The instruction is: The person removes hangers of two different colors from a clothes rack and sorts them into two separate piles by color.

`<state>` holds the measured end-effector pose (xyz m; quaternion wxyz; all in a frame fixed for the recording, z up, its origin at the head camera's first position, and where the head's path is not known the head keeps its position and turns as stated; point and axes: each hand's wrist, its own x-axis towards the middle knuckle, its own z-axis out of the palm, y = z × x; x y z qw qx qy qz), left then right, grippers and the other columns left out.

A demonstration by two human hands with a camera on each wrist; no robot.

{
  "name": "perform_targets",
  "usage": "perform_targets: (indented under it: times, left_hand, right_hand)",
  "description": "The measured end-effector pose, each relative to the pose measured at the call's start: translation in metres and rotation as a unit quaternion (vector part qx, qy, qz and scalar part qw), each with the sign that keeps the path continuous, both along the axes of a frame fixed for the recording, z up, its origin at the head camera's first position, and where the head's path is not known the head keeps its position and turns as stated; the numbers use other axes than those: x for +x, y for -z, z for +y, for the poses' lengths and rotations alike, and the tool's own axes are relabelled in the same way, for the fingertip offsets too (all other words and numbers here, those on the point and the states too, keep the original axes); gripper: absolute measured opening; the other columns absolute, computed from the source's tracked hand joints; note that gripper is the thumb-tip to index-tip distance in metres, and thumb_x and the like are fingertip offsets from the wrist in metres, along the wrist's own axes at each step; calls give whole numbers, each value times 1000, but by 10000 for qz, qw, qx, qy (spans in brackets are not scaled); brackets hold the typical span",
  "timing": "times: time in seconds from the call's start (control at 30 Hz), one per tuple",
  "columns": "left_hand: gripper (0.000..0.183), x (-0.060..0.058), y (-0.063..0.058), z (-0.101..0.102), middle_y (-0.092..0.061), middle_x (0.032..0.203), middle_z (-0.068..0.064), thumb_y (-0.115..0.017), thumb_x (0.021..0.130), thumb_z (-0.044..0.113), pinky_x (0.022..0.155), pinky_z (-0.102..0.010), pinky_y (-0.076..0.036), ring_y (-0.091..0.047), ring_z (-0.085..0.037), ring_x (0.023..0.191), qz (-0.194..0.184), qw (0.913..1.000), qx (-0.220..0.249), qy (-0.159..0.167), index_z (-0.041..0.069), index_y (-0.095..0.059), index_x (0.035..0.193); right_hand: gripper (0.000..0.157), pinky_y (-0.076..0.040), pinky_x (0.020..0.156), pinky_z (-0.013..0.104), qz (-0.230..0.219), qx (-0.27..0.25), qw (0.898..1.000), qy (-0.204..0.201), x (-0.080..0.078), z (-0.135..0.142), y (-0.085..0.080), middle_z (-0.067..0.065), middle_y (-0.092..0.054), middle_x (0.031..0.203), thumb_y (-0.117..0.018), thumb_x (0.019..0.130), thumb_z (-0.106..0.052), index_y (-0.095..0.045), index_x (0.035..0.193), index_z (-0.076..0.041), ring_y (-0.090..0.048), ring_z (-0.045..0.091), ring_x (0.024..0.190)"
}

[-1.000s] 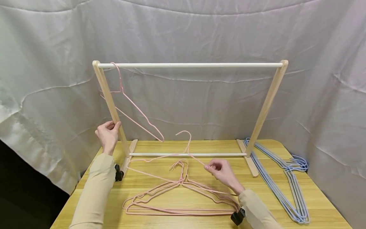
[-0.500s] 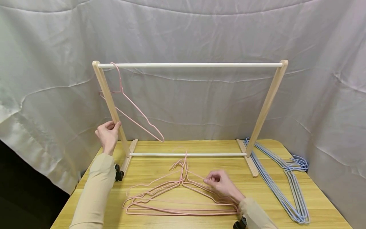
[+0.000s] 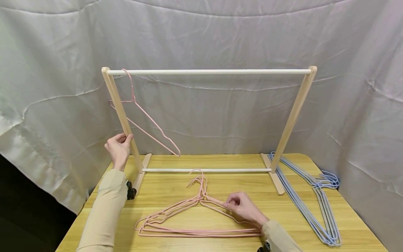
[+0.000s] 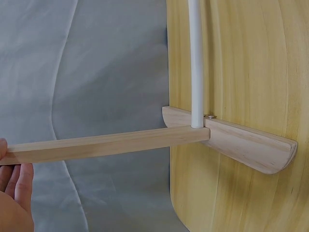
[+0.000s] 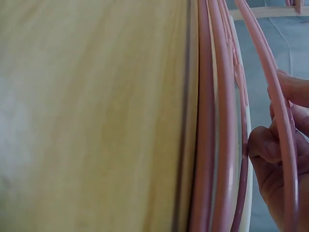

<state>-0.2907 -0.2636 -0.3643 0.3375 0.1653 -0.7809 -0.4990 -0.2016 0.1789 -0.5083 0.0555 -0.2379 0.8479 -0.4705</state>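
My left hand (image 3: 119, 150) pinches the left wooden post (image 3: 118, 105) of a clothes rack between thumb and fingers. The left wrist view shows fingertips (image 4: 24, 186) below that post. Over the table, my right hand (image 3: 247, 210) pinches the right arm of a pink wire hanger, low over a stack of pink hangers (image 3: 189, 236). In the right wrist view the held pink hanger (image 5: 280, 106) passes between thumb and fingers, apart from the stacked ones (image 5: 224, 121). Another pink hanger (image 3: 152, 121) hangs at the left end of the white top rod (image 3: 207, 72).
Several blue hangers (image 3: 324, 206) lie at the right, beside the rack's right foot (image 3: 277, 182). A lower white rod (image 3: 233, 170) joins the rack's feet behind the pink stack. Grey cloth (image 3: 207, 38) hangs behind the wooden table (image 3: 110, 217).
My right hand has lowered the pink hanger from above the stack down onto or just over it, its hook dropping toward the other hooks. The left hand keeps its place on the post.
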Motion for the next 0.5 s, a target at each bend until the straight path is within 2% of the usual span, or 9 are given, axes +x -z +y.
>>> perform_targets:
  times: [0.1,0.23,0.33,0.43,0.5]
  left_hand:
    - [34,0,0,0,-72,115,-26,-73,93,23,76,-11,-37,-51,-29,133,9,9999,84,80,-4,-74,114]
    - [33,-1,0,0,-72,115,-26,-73,93,22,77,-12,-38,-53,-30,131,20,9999,75,90,-3,-74,114]
    - [32,-1,1,0,-73,113,-25,-72,93,23,75,-10,-39,-59,-31,124,45,10000,55,64,-3,-74,113]
    - [33,-1,1,0,-74,112,-23,-72,94,25,72,-7,-39,-66,-30,113,38,10000,-3,16,-2,-75,113]
    - [34,-1,1,-1,-74,112,-22,-72,93,26,70,-5,-39,-69,-22,100,21,10000,-47,-21,-1,-75,113]
  right_hand:
    - [16,-36,50,17,-40,54,9999,100,1,-1,0,-6,-54,62,-74,90,-20,-72,78,-10,-43,-2,54]
    - [13,-41,58,18,139,-8,9997,222,2,-1,-1,-2,-62,67,-73,90,-17,-72,80,-10,-49,-2,61]
    - [9,-43,61,18,457,-101,9985,288,0,-1,-6,0,-65,72,-73,90,-14,-72,82,-9,-50,-1,66]
    - [9,-43,59,18,873,-162,9957,276,-6,-4,-16,2,-65,73,-72,91,-11,-72,84,-5,-48,-1,66]
    - [9,-44,58,18,1141,-154,9931,216,-13,-9,-28,3,-66,74,-72,92,-10,-72,86,-3,-49,-1,66]
